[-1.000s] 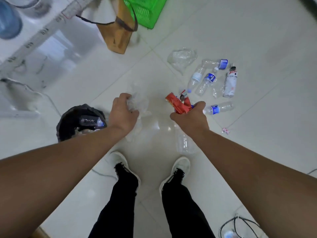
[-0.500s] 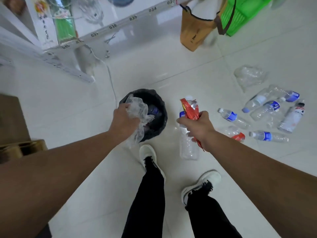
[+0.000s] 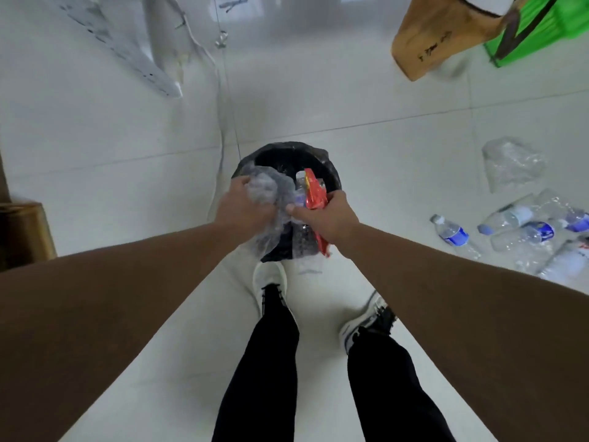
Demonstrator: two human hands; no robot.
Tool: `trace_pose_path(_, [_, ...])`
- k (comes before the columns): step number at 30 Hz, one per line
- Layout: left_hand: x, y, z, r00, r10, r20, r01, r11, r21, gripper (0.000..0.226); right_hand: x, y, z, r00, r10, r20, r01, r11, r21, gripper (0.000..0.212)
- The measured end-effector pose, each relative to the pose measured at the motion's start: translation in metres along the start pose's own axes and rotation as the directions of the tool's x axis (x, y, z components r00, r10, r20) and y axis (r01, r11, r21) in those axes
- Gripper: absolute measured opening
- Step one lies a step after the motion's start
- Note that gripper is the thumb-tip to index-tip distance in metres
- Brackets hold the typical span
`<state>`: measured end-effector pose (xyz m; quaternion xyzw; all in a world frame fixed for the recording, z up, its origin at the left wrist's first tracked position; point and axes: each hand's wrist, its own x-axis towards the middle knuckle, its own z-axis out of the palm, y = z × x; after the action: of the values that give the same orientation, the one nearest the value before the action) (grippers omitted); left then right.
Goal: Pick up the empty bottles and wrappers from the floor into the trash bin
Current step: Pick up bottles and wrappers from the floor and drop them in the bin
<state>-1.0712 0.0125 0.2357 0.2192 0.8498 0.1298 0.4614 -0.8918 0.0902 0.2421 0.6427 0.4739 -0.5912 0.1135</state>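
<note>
Both hands over the bin (image 3: pixel 330 173), which stands on the white tile floor (image 3: pixel 398 154) just ahead of the feet, lined with a black bag.

Left hand (image 3: pixel 243 207): grip closed around a crumpled clear wrapper (image 3: pixel 271 189). The wrapper bunches above the fingers and trails down over the bin's near rim. Hand sits at about 9 o'clock on the bin mouth.

Right hand (image 3: pixel 328 216): grip closed on a red wrapper (image 3: pixel 314 194) and a clear bottle (image 3: pixel 301 183) together. Red wrapper sticks up past the thumb and also hangs out below the hand. Bottle's white cap end points up over the bin opening; its body hangs below the hand, partly hidden. Hand sits at about 5 o'clock on the bin mouth. The two hands are nearly touching, thumb to knuckles.

Remaining litter on the floor at 3 o'clock from the bin, well apart from it: a crumpled clear bag (image 3: pixel 510 162), and beyond and below it a cluster of clear bottles (image 3: pixel 522 229) with blue labels, lying on their sides, some overlapping. One blue-label bottle (image 3: pixel 452 232) lies apart, nearest the bin side of the cluster.

At 1 o'clock, far: a brown paper bag (image 3: pixel 446 30) with a green basket (image 3: pixel 548 30) just beside it. At 11 o'clock, a white frame leg (image 3: pixel 127 49) and a thin cable (image 3: pixel 226 90) running down to the bin. White shoes (image 3: pixel 271 282) and black trousers at frame bottom.
</note>
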Motion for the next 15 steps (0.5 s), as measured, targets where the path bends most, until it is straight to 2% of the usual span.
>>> trace_pose_path(2, [-0.001, 0.002, 0.004, 0.999, -0.012, -0.043, 0.012, 1.0, 0.005, 0.099, 0.008, -0.002, -0.002, 0.998, -0.01, -0.055, 0.006, 0.997, -0.075, 0.101])
trace_pose_path(5, [-0.004, 0.004, 0.005, 0.997, -0.006, -0.079, 0.007, 1.0, 0.018, 0.108, 0.006, -0.006, -0.01, 0.988, -0.068, -0.138, 0.034, 0.97, -0.24, 0.087])
trace_pose_path(7, [-0.007, 0.009, 0.006, 0.995, 0.012, -0.095, -0.003, 0.996, 0.087, 0.113, 0.0, -0.004, -0.022, 0.983, -0.12, -0.14, 0.086, 0.969, -0.232, 0.071])
trace_pose_path(10, [-0.012, 0.018, 0.004, 0.994, 0.025, -0.111, -0.01, 0.992, 0.127, 0.118, -0.013, 0.007, -0.045, 0.982, -0.142, -0.125, 0.121, 0.98, -0.161, 0.059])
trace_pose_path(15, [-0.02, 0.033, 0.003, 0.988, 0.131, -0.079, -0.113, 0.973, 0.2, 0.105, -0.037, 0.04, -0.089, 0.987, -0.112, -0.112, 0.099, 0.988, -0.118, 0.07])
